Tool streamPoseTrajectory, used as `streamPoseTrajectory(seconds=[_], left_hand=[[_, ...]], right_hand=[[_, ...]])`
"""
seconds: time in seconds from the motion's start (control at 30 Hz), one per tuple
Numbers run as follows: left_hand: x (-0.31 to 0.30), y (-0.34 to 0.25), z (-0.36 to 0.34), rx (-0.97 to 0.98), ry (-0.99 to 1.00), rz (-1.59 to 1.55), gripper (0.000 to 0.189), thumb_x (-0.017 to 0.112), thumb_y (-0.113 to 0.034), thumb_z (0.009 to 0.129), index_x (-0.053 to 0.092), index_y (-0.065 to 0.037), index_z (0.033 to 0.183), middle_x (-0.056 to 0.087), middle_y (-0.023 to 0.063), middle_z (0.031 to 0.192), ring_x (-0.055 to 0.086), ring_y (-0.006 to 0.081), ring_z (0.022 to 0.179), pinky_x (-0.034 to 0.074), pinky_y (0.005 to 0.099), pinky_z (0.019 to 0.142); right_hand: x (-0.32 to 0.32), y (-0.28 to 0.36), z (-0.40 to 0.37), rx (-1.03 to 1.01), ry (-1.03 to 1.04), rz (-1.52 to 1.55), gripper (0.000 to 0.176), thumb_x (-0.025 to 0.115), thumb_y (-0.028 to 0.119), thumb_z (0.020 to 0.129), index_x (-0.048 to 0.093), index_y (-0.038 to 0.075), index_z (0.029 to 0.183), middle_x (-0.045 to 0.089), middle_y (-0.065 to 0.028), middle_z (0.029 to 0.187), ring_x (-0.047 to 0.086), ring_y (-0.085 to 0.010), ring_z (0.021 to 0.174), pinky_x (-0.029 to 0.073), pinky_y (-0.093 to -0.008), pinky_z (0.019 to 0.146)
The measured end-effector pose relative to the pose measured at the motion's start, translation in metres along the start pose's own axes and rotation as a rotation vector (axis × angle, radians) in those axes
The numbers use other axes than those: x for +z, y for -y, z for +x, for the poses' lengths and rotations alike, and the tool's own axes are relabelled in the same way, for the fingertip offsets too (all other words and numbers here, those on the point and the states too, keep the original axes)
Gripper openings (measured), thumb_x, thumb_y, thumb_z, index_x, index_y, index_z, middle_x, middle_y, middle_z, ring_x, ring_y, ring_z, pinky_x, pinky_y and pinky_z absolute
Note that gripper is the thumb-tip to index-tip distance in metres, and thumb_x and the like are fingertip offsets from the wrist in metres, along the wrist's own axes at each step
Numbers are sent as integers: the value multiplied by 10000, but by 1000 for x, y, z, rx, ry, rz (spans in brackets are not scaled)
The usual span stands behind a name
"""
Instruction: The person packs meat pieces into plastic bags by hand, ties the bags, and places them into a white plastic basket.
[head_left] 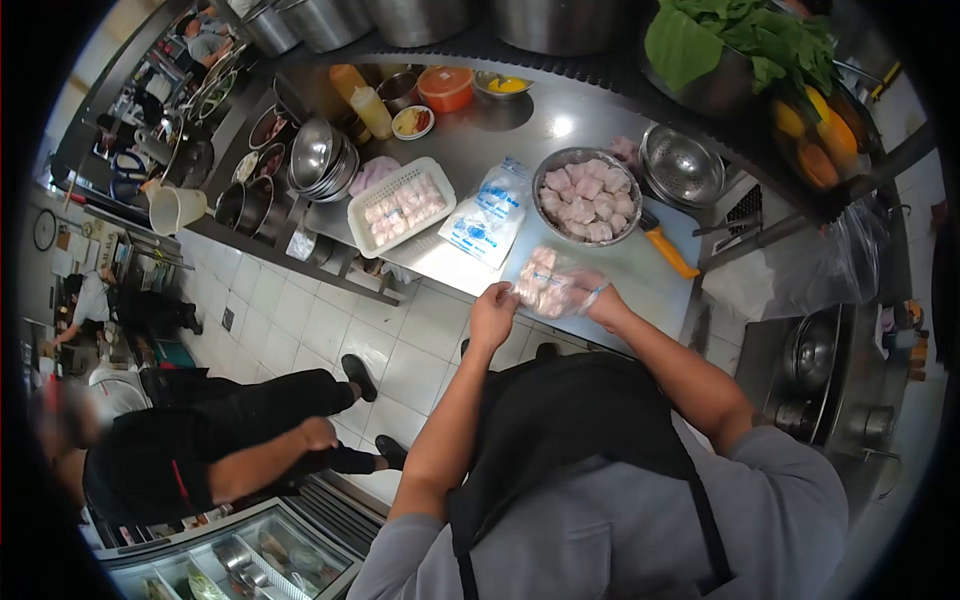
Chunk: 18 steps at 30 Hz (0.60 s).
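A clear plastic bag of pale pink raw meat pieces [543,284] is between my hands, over the near edge of a light cutting board [655,287]. My left hand [492,315] pinches the bag's left edge. At its other side, my right hand [606,306] grips the plastic, its fingers partly hidden by the bag. Just beyond is a metal bowl [541,207] heaped with similar meat chunks. A knife with an orange handle [672,252] lies right of the bowl. To the left are a white pack of plastic bags with blue print [487,215] and a white basket [357,220] holding bagged meat.
Stacked metal bowls [315,150], squeeze bottles [372,112] and a colander [683,165] stand along the steel counter. Above it runs a shelf with pots [420,20] and leafy greens [690,45]. A co-worker in black [150,455] is on the tiled floor at left, near a glass-topped fridge [330,530].
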<state>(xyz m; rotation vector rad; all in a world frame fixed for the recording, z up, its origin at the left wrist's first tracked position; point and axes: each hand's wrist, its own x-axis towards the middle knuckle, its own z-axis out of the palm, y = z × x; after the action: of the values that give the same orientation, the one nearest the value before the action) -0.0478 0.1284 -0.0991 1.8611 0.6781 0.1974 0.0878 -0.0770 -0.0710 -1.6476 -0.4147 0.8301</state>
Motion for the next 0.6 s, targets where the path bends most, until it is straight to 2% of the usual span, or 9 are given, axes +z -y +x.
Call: streamPoseTrajectory(seconds=[0.07, 0.17, 0.27, 0.37, 0.47, 0.57, 0.6], left_hand=[[-1, -6, -1, -61, 1, -51, 375, 696, -193, 866, 662, 22, 1172, 714, 180, 962, 691, 274, 892, 531, 367, 798], [-7, -27, -6, -110, 19, -83, 369, 691, -186, 875, 657, 30, 1172, 714, 170, 954, 689, 256, 864, 532, 357, 785], [-5, -23, -3, -47, 23, -19, 336, 662, -147, 911, 633, 59, 1175, 702, 106, 888, 664, 155, 720, 542, 287, 682], [-6, -25, -5, -5, 27, 115, 335, 666, -165, 910, 643, 43, 1172, 705, 105, 894, 670, 166, 720, 542, 287, 682], [-4, -15, 0, 14, 19, 143, 338, 668, -181, 912, 648, 29, 1177, 709, 106, 900, 675, 171, 729, 540, 290, 674], [-8, -15, -1, -5, 6, 103, 342, 666, -185, 917, 646, 33, 1180, 710, 106, 906, 677, 165, 736, 540, 294, 663], [-12, -11, -2, 19, -13, 110, 345, 667, -186, 921, 644, 37, 1183, 709, 117, 958, 685, 175, 760, 551, 302, 671]], right_hand=[[1, 4, 0, -84, 39, -102, 349, 631, 73, 893, 624, 4, 1235, 677, -79, 1135, 641, -170, 999, 524, -318, 883], [5, -8, 4, 57, 23, 225, 352, 655, 97, 895, 629, 7, 1235, 680, -72, 1134, 639, -167, 997, 523, -319, 884], [14, 18, -9, -141, -57, 88, 267, 680, 172, 899, 684, 19, 1117, 702, -95, 1068, 653, -222, 987, 517, -352, 883], [13, 16, -9, -362, -140, -412, 268, 670, 193, 900, 682, 30, 1112, 698, -146, 1081, 659, -300, 1001, 511, -384, 907], [11, 18, -10, -409, -122, -456, 269, 653, 202, 901, 677, 35, 1111, 690, -169, 1106, 651, -346, 1018, 500, -400, 933], [-1, 2, -9, -528, -71, -459, 284, 620, 162, 921, 640, 45, 1179, 665, -179, 1123, 641, -355, 1032, 493, -415, 947], [-8, 3, -17, -425, 4, -575, 278, 606, 155, 921, 642, 42, 1173, 662, -186, 1119, 638, -365, 1027, 495, -423, 941]])
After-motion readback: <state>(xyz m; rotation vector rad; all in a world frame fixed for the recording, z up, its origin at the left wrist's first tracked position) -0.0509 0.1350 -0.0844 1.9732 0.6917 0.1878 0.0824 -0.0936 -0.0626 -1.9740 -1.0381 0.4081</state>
